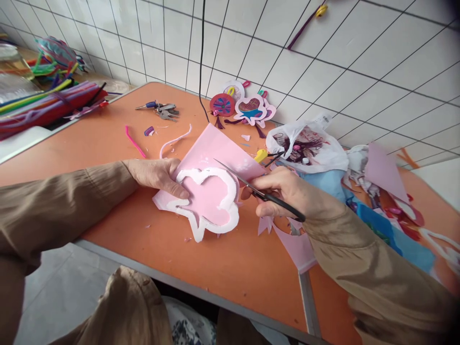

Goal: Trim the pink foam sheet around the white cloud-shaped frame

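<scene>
My left hand [161,178] pinches a pink sheet [219,148] together with a white outline shape [232,191], its thumb pressing on the shape's left side. The outline has wavy lobes and a point at the bottom, and pink shows through its middle. Black-handled scissors [266,195] are in my right hand [283,191], with the fingers wrapped round the handles. Their blades point up and left over the pink sheet, just above the outline's right edge. Part of the sheet's right corner lies by my right fingers.
Keys [167,111], a pink pipe cleaner [135,142] and a pale one [175,141] lie on the orange table [118,158]. Decorated tags [250,109] rest by the tiled wall. A plastic bag [323,143], pink scraps [296,247] and blue material [377,225] are at the right.
</scene>
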{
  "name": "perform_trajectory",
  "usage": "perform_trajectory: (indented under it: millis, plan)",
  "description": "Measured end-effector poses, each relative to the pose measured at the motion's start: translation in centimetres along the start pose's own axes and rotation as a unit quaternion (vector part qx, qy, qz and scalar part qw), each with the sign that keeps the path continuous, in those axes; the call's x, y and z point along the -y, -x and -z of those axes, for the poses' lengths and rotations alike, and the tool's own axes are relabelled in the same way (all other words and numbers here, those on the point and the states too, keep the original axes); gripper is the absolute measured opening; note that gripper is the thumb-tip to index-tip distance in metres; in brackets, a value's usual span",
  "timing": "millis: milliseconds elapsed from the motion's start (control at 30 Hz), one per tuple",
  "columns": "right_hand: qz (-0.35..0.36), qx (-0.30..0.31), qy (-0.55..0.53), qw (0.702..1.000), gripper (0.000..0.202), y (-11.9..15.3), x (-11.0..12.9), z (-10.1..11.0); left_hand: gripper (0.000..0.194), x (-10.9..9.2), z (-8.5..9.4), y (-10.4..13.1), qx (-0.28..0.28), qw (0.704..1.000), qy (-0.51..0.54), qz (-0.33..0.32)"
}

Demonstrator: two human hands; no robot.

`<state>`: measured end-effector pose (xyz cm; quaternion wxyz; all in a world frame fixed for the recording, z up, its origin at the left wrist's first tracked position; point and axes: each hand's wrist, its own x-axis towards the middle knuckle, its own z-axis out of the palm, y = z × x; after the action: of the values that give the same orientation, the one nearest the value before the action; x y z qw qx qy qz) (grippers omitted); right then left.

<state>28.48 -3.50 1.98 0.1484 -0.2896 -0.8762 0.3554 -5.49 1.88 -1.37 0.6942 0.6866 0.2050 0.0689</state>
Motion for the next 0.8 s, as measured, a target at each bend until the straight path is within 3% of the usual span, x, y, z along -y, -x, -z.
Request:
perform_trajectory:
  millis: [200, 633, 800]
  plan:
    - [0.000, -0.028, -0.033, 0.999, 0.066, 0.2, -0.2, -0.1, 0.040, -0.1, 0.2, 0.0, 0.020, 1.000, -0.011, -0.002]
    - [-0.081, 0.042, -0.017, 0.996, 0.066, 0.1, 2.1, 0.9, 0.031, -1.1, 0.1, 0.2, 0.053, 0.997, -0.054, 0.009]
    - [-0.063, 0.075, 0.017, 0.995, 0.062, 0.7, 1.9, 1.2, 0.036, -1.1, 0.1, 0.5, 0.059, 0.996, -0.043, 0.042]
